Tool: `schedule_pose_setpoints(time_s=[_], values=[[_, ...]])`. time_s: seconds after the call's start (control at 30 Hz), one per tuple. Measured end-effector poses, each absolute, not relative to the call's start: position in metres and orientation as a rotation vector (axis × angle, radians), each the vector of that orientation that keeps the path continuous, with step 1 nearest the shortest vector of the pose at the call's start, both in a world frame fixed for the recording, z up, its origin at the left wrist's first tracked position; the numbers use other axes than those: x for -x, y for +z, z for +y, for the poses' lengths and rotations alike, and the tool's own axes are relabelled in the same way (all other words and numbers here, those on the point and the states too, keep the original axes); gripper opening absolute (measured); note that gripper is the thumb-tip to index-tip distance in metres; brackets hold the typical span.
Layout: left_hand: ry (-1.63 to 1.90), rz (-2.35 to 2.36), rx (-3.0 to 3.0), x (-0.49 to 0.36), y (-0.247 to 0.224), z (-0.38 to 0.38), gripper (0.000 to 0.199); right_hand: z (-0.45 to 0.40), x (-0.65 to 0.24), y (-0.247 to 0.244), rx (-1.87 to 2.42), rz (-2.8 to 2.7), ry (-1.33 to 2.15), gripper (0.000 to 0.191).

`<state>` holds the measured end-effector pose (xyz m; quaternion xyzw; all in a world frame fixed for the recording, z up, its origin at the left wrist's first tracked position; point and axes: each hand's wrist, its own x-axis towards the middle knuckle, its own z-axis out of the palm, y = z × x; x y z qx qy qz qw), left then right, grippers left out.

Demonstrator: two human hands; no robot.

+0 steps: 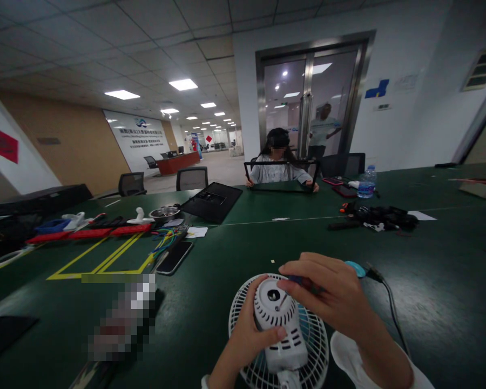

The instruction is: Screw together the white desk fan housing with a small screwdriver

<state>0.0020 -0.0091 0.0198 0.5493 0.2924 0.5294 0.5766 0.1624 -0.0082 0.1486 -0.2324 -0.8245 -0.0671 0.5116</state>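
Green table [210,256]: left hand [245,337], fingers spread, grips white fan's motor housing [285,343]; right hand [330,292] pinches screwdriver [295,279] at its back.

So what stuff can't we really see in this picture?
Head view: the blue tool is mostly hidden by the right hand.
Head view: the lower end of the white fan is cut off by the bottom edge.
Head view: the pixelated thing is blurred into squares.
Head view: the writing on the bottle is too small to read.
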Motion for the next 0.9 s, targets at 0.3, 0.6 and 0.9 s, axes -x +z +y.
schedule_pose_setpoints(time_s=[0.3,0.6,0.9], values=[[1.263,0.692,-1.289,-0.0033,0.0240,-0.0114,0.078,-0.0092,-0.1695,0.1486,0.556,-2.083,-0.083,0.017],[1.276,0.727,-1.277,-0.0033,0.0227,-0.0109,0.079,-0.0108,-0.1672,0.1471,0.599,-2.030,-0.152,0.011],[1.226,0.718,-1.262,-0.0014,0.0204,-0.0100,0.081,-0.0085,-0.1642,0.1452,0.616,-2.004,-0.178,0.011]])
